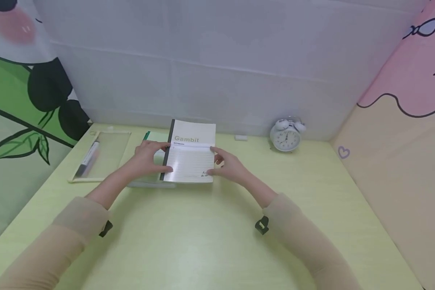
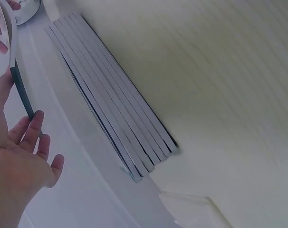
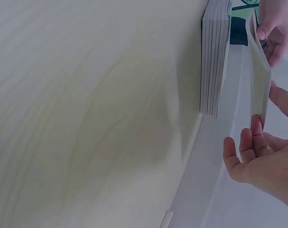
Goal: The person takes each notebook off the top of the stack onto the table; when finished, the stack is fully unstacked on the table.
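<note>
A white notebook (image 1: 192,161) marked "Gambit", with a dark spine, is held up between both hands in the head view. My left hand (image 1: 146,157) pinches its spine side, thumb on the cover. The opposite edge is gripped by my right hand (image 1: 232,166), thumb near the lower corner. Behind and left of it, partly hidden, lies a stack of notebooks (image 1: 154,177). The left wrist view shows several page edges of that stack (image 2: 110,95), with the held notebook's spine (image 2: 23,90) raised apart from it. Slightly bowed, the notebook (image 3: 259,78) also appears in the right wrist view.
At the table's left lies a mesh pouch (image 1: 110,157) with a marker (image 1: 90,157) in it. A small white eraser-like block (image 1: 241,137) and a white alarm clock (image 1: 286,135) stand near the back wall, right of the notebook. Pale wood tabletop (image 1: 195,241) extends in front.
</note>
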`<state>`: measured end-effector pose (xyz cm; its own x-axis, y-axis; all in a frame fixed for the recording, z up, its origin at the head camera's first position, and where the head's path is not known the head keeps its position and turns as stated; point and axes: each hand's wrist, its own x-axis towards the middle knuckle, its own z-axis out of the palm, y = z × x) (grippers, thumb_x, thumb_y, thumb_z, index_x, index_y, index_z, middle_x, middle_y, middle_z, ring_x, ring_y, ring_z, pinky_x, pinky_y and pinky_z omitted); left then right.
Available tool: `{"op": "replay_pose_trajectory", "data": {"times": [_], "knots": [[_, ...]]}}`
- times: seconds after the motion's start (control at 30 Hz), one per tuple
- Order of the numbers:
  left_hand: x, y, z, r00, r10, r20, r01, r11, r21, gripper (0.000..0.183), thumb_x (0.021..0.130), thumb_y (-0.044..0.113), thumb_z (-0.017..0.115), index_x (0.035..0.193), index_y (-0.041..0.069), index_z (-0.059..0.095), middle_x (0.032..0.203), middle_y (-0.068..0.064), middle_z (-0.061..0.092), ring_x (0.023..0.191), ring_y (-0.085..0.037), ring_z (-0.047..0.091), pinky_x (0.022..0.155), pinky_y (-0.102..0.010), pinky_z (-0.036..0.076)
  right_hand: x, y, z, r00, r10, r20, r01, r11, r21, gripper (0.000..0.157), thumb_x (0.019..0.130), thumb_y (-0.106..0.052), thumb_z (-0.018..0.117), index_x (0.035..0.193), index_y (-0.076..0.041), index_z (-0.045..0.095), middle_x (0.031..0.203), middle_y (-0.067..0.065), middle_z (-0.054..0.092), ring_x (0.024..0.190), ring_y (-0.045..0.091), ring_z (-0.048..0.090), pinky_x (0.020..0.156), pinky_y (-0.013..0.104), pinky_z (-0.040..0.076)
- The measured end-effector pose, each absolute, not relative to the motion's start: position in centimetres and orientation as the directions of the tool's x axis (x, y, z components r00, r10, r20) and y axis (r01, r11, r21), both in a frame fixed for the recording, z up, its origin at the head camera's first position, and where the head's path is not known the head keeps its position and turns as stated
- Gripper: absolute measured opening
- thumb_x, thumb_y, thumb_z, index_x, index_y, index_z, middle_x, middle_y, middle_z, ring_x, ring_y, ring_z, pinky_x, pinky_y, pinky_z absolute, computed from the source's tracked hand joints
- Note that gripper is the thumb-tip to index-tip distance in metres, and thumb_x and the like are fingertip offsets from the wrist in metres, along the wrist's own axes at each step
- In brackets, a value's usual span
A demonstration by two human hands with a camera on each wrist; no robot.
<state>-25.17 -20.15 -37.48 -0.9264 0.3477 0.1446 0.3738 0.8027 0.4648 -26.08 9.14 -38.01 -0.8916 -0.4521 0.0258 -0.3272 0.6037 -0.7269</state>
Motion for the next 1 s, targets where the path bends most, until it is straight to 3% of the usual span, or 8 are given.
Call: {"op": "replay_pose_trajectory", "data": {"times": [0.27, 0.47, 0.73, 1.0], "knots": [[-24.3, -17.1, -38.2, -0.918, 0.372, 0.136, 0.392, 0.803, 0.449, 0.081, 0.068, 0.04, 0.083, 0.135, 0.007, 0.05, 0.12, -0.009, 0.058, 0.122, -0.034, 0.033, 0.099, -0.058, 0.022, -25.7, 12.9, -38.4, -0.865, -0.501, 0.019, -0.356, 0.587, -0.727, 0.077, 0.078, -0.018, 0.078, 0.143, -0.006, 0.039, 0.105, 0.008, 0.056, 0.104, 0.024, 0.051, 0.091, 0.042, 0.046], [-24.3, -15.3, -39.6, -0.904, 0.412, 0.111, 0.421, 0.815, 0.398, 0.082, 0.065, 0.045, 0.083, 0.132, 0.009, 0.053, 0.118, -0.005, 0.061, 0.121, -0.032, 0.036, 0.1, -0.057, 0.021, -25.2, 14.9, -39.3, -0.853, -0.518, -0.056, -0.321, 0.607, -0.727, 0.079, 0.076, -0.02, 0.079, 0.143, -0.006, 0.039, 0.107, 0.008, 0.056, 0.105, 0.023, 0.05, 0.093, 0.042, 0.046], [-25.3, -14.0, -41.3, -0.905, 0.425, 0.024, 0.412, 0.859, 0.306, 0.079, 0.064, 0.052, 0.082, 0.127, 0.012, 0.058, 0.117, -0.002, 0.062, 0.125, -0.031, 0.033, 0.104, -0.055, 0.016, -25.7, 15.6, -41.2, -0.835, -0.538, -0.113, -0.345, 0.673, -0.654, 0.082, 0.074, -0.024, 0.081, 0.143, -0.004, 0.039, 0.107, 0.007, 0.059, 0.103, 0.023, 0.054, 0.084, 0.031, 0.048], [-25.6, -13.5, -41.6, -0.908, 0.417, -0.029, 0.402, 0.89, 0.216, 0.075, 0.065, 0.053, 0.081, 0.125, 0.012, 0.061, 0.116, -0.004, 0.063, 0.126, -0.03, 0.032, 0.106, -0.055, 0.013, -26.5, 15.1, -42.0, -0.836, -0.53, -0.142, -0.345, 0.709, -0.615, 0.082, 0.073, -0.025, 0.081, 0.142, -0.005, 0.041, 0.113, 0.009, 0.06, 0.103, 0.02, 0.053, 0.094, 0.036, 0.045]]}}
